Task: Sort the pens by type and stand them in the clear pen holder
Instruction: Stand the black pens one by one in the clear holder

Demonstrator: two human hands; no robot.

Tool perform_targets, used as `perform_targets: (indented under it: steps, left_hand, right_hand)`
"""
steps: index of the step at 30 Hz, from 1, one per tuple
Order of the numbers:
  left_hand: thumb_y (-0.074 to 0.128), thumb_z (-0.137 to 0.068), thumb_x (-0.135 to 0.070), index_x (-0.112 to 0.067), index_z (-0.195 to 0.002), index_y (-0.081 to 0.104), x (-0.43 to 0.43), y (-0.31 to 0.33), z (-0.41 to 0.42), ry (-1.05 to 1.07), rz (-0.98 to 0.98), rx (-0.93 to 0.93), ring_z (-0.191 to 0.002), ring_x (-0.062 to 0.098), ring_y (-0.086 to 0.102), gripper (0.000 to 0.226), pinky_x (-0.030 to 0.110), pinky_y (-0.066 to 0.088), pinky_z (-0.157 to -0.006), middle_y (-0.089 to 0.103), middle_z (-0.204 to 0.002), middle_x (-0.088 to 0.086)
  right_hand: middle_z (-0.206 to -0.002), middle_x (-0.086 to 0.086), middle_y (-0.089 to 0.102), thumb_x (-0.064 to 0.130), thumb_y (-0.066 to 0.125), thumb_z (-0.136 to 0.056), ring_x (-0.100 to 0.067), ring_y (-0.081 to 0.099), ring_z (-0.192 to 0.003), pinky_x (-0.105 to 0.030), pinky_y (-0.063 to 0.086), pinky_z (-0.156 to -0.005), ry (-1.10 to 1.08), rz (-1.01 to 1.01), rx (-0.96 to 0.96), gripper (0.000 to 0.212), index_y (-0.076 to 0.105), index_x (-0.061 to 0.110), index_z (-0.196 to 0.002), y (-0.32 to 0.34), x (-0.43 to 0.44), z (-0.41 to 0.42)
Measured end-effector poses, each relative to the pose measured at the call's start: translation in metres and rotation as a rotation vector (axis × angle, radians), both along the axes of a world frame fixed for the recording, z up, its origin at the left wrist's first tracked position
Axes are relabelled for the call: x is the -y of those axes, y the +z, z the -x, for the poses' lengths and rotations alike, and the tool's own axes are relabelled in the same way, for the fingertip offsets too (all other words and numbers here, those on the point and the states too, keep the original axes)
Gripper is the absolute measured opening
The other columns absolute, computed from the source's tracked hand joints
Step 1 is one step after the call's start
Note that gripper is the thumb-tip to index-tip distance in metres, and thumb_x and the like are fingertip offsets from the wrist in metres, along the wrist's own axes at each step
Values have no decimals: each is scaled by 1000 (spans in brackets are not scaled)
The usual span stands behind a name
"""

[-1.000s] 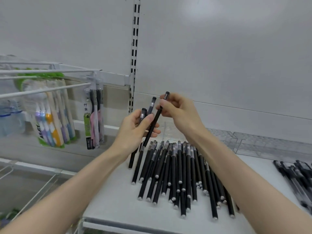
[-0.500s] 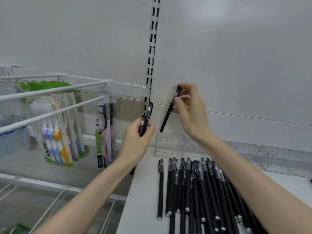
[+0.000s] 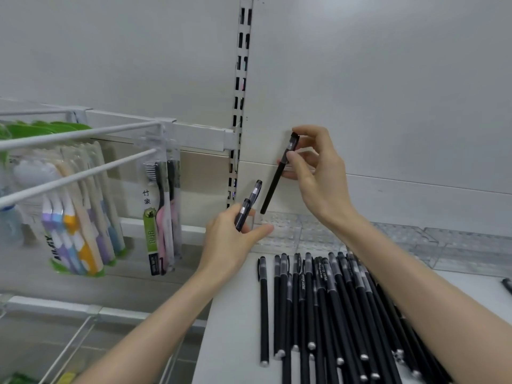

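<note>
"竹炭", "BQB" on hanging toothbrush pack (image 3: 162, 212); print on pens (image 3: 318, 300) blurred.

— What is the person wearing?

— Bare skin is all that shows. The left hand (image 3: 235, 239) and the right hand (image 3: 318, 176) are bare, and so are both wrists.

— And higher up the arms?

— The left forearm (image 3: 155, 322) and the right forearm (image 3: 415, 273) are bare right to the picture's edge.

— What build?

— Slim forearms that taper to narrow wrists. The fingers are long and slender, and the skin looks smooth.

— Can you see the nails?

— The right thumbnail looks short and plain. The rest are too small or too blurred to tell.
</note>
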State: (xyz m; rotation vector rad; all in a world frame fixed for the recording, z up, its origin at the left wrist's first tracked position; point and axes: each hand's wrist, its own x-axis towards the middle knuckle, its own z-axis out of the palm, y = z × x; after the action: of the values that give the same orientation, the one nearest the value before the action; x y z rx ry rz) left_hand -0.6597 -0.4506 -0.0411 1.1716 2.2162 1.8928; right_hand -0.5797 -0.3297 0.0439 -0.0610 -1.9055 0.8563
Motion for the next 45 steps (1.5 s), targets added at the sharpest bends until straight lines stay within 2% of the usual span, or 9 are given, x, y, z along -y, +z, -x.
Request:
perform_targets:
  steps: [6,9,16,19,22,28,35,40,45]
  left_hand:
    - [79,-74,-34,-19,-87,64,-2,0,0,45,-12,-40,-51,8,41,24,11,33,-47,48,-57,-4]
    - [78,-75,-29,-17,-91,67,-1,-1,1,47,-21,-6,-52,7,42,23,10,34,-48,47,-57,-5]
    - [74,-78,-34,-21,-90,64,8,5,1,-13,-50,49,-48,-1,41,20,10,32,-47,49,-59,-6]
    - [65,-86,-33,-18,-84,64,11,10,-1,-21,-74,60,-54,3,46,15,14,37,-52,53,-61,-7]
    - [57,-93,-27,-7,-79,60,9,12,-5,-59,-90,101,-44,0,41,24,16,33,-47,51,-56,-7]
    - [50,-96,-26,-3,-90,57,13,20,-8,-140,-135,130,-39,9,38,25,22,32,-40,50,-52,-2]
    - [47,-97,-28,-5,-96,57,15,36,-15,-250,-150,166,-39,3,32,26,11,28,-40,39,-53,-2]
    - [46,-98,-28,-5,-98,55,11,43,-23,-405,-165,276,-38,7,26,25,17,21,-37,37,-53,-1]
    - [46,-98,-29,-7,-99,55,-1,44,-33,-469,-163,265,-38,10,30,24,22,25,-38,40,-53,0]
  right_hand:
    - [-92,0,56,-2,53,-92,-26,62,-89,-33,60,-72,-15,-9,77,27,53,11,-116,-12,-2,4]
    - [-84,-5,62,0,56,-91,-19,62,-79,-34,57,-72,-76,-119,111,26,57,11,-114,-14,-3,5]
    - [-76,0,64,0,61,-88,-16,67,-70,-38,56,-75,-114,-115,211,28,58,12,-113,-10,-4,2]
    - [-74,-2,65,-2,62,-87,-16,67,-66,-39,57,-74,-102,-87,225,25,59,11,-108,-7,-4,1]
    - [-74,-6,67,-2,62,-86,-19,67,-67,-41,56,-75,-98,-62,238,24,61,12,-105,-5,-3,0]
    - [-69,-4,67,-3,62,-84,-21,67,-67,-44,56,-76,-99,-56,284,24,63,14,-100,-2,-2,3]
    - [-76,4,66,18,64,-89,-23,65,-71,-43,53,-77,-268,-245,333,24,65,22,-112,-10,-1,-2]
    - [-87,-1,71,20,62,-91,-11,68,-80,-31,56,-75,111,168,160,18,64,14,-109,1,12,-22]
    - [-77,-5,71,4,68,-84,-13,67,-74,-29,56,-76,196,262,103,22,62,8,-105,2,12,-30]
